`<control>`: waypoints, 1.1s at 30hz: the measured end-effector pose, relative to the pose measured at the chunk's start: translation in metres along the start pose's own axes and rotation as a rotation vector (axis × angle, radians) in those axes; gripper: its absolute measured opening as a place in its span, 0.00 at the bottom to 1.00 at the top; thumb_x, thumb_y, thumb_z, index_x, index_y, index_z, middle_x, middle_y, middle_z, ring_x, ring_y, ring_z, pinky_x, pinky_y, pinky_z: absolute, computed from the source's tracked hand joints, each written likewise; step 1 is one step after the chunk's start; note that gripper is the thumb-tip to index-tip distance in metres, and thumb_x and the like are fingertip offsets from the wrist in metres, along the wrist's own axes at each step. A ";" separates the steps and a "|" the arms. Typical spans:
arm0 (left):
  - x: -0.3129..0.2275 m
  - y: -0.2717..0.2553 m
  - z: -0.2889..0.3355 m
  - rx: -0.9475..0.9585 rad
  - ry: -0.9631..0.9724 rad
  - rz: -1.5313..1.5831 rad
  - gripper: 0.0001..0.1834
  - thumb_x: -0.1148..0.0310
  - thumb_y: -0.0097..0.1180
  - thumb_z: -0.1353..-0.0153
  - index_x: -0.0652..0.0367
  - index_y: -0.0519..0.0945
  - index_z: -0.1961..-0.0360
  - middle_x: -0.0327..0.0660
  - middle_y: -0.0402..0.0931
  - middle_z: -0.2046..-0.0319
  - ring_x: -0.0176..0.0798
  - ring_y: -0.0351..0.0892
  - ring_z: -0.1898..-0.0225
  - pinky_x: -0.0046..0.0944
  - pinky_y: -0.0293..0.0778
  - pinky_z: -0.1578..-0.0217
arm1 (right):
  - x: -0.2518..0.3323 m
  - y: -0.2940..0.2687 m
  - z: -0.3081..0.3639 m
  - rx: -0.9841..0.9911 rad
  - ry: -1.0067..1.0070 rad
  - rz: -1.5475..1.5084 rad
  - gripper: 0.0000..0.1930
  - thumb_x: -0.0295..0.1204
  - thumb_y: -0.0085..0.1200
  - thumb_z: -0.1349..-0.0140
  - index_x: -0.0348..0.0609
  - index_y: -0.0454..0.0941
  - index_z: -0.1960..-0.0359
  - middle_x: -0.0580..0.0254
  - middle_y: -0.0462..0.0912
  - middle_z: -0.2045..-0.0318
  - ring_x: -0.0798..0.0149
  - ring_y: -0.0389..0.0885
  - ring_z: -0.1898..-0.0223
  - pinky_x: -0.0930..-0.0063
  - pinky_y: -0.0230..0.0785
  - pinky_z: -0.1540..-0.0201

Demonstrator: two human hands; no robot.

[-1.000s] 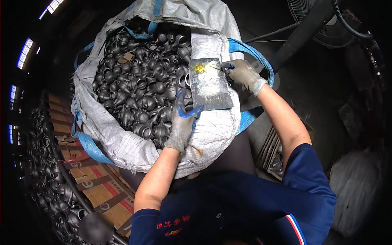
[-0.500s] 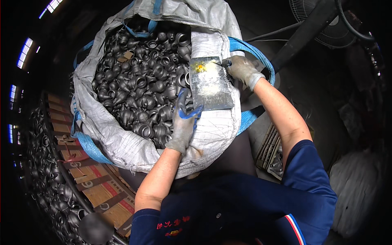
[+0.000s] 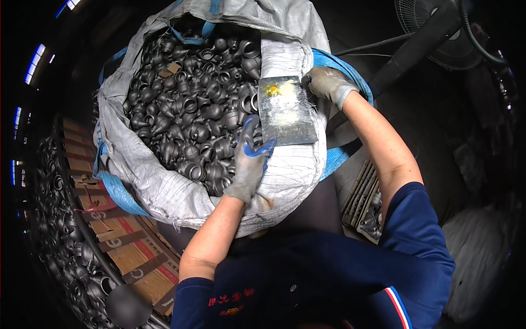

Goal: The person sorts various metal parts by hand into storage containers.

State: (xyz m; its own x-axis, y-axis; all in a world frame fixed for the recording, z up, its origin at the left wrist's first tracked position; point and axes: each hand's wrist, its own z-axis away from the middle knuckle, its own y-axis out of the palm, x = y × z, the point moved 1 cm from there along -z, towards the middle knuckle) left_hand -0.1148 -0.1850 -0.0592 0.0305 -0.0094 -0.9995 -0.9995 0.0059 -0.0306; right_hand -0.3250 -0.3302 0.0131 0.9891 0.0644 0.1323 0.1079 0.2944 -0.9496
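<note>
A grey flat plate (image 3: 289, 127), smeared white with a yellow-orange dab, lies on the folded-over white bag cloth (image 3: 290, 164). At its lower left corner is my left hand (image 3: 251, 167), in a grey glove with blue on the fingers. Its thumb and forefinger are spread apart; whether the thumb touches the plate is unclear. Beside the plate's upper right edge, my right hand (image 3: 330, 85), also gloved, is closed, its fingers curled round something dark that I cannot make out. Left of the plate, dark metal fittings (image 3: 200, 112), rounded with ring-shaped openings, fill the large woven bag (image 3: 121, 137).
Blue straps (image 3: 118, 194) loop off the bag. A small cardboard scrap (image 3: 170, 69) lies among the fittings. Lower left, cardboard-lined slats (image 3: 129, 252) border more fittings (image 3: 76, 257). A fan (image 3: 427, 27) stands upper right; a slatted crate (image 3: 364, 200) sits below my right arm.
My right hand has shifted slightly up and back from the plate; the dark thin tip that reached over the plate's edge no longer shows there. My left hand stays by the lower left corner.
</note>
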 end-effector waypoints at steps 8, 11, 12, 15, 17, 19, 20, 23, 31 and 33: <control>-0.016 0.001 0.002 0.028 0.081 -0.145 0.32 0.80 0.60 0.47 0.65 0.65 0.40 0.44 0.69 0.45 0.35 0.69 0.46 0.33 0.67 0.46 | -0.014 -0.005 -0.026 0.143 -0.030 -0.038 0.13 0.26 0.52 0.48 0.45 0.83 0.61 0.54 0.83 0.71 0.60 0.82 0.69 0.68 0.72 0.65; -0.010 -0.002 0.000 0.051 0.068 -0.035 0.31 0.80 0.59 0.48 0.62 0.65 0.40 0.46 0.61 0.41 0.39 0.66 0.43 0.32 0.72 0.49 | -0.031 0.002 -0.027 0.228 -0.001 -0.486 0.12 0.22 0.48 0.45 0.40 0.82 0.61 0.64 0.80 0.81 0.76 0.74 0.82 0.80 0.64 0.84; -0.011 -0.002 0.001 0.000 0.080 -0.013 0.30 0.79 0.60 0.47 0.62 0.67 0.41 0.43 0.70 0.46 0.35 0.70 0.47 0.33 0.67 0.47 | -0.035 0.002 -0.022 0.243 -0.078 -0.742 0.13 0.23 0.48 0.43 0.38 0.80 0.58 0.63 0.80 0.80 0.77 0.73 0.83 0.82 0.63 0.85; -0.014 -0.029 -0.016 0.168 -0.272 0.137 0.27 0.78 0.58 0.44 0.61 0.69 0.42 0.40 0.74 0.51 0.31 0.72 0.53 0.28 0.68 0.51 | -0.044 -0.001 0.015 0.224 -0.288 -1.415 0.18 0.26 0.50 0.40 0.32 0.70 0.48 0.59 0.78 0.78 0.75 0.71 0.86 0.86 0.63 0.87; 0.000 -0.056 -0.039 -0.009 -0.013 0.236 0.20 0.81 0.53 0.42 0.57 0.74 0.47 0.34 0.77 0.59 0.24 0.74 0.63 0.21 0.70 0.66 | -0.031 -0.007 0.057 0.360 -0.258 -1.786 0.22 0.27 0.50 0.39 0.26 0.65 0.46 0.59 0.74 0.80 0.75 0.68 0.86 0.86 0.60 0.88; 0.011 -0.097 -0.051 -0.220 -0.172 0.443 0.13 0.76 0.54 0.40 0.56 0.78 0.53 0.33 0.78 0.67 0.25 0.75 0.69 0.24 0.71 0.71 | -0.013 0.004 0.091 0.564 -0.429 -1.938 0.23 0.26 0.49 0.39 0.22 0.63 0.46 0.59 0.72 0.82 0.76 0.66 0.88 0.87 0.59 0.89; 0.033 -0.122 -0.061 -0.274 -0.187 0.382 0.12 0.76 0.54 0.40 0.55 0.79 0.55 0.33 0.78 0.68 0.26 0.75 0.71 0.26 0.71 0.74 | -0.007 0.016 0.106 0.569 -0.402 -1.935 0.23 0.26 0.50 0.40 0.21 0.64 0.46 0.58 0.72 0.82 0.76 0.65 0.88 0.87 0.59 0.89; 0.077 -0.129 -0.067 -0.281 -0.306 0.197 0.08 0.73 0.54 0.40 0.56 0.80 0.60 0.34 0.78 0.70 0.26 0.74 0.73 0.28 0.70 0.75 | 0.004 0.056 0.145 0.618 -0.291 -2.004 0.23 0.25 0.53 0.47 0.20 0.69 0.51 0.54 0.74 0.80 0.74 0.65 0.90 0.85 0.58 0.88; 0.139 -0.044 -0.121 -0.166 -0.184 0.017 0.04 0.73 0.57 0.43 0.58 0.81 0.65 0.34 0.78 0.73 0.29 0.75 0.70 0.31 0.72 0.68 | 0.052 0.106 0.169 0.790 -0.108 -1.957 0.28 0.34 0.51 0.49 0.18 0.70 0.52 0.45 0.77 0.78 0.69 0.69 0.87 0.80 0.59 0.84; 0.125 -0.026 -0.133 -0.229 0.024 -0.346 0.04 0.71 0.60 0.44 0.57 0.81 0.66 0.36 0.77 0.75 0.29 0.74 0.73 0.31 0.72 0.71 | 0.056 0.106 0.167 0.770 -0.127 -1.951 0.26 0.32 0.51 0.48 0.19 0.71 0.52 0.46 0.78 0.77 0.68 0.69 0.87 0.80 0.60 0.83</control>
State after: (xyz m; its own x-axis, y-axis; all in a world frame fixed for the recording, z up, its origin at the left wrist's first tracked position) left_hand -0.0855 -0.3197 -0.1817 0.3678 0.0044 -0.9299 -0.9059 -0.2239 -0.3593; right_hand -0.2745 -0.1356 -0.0326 -0.3449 -0.7038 0.6210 0.6651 0.2836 0.6908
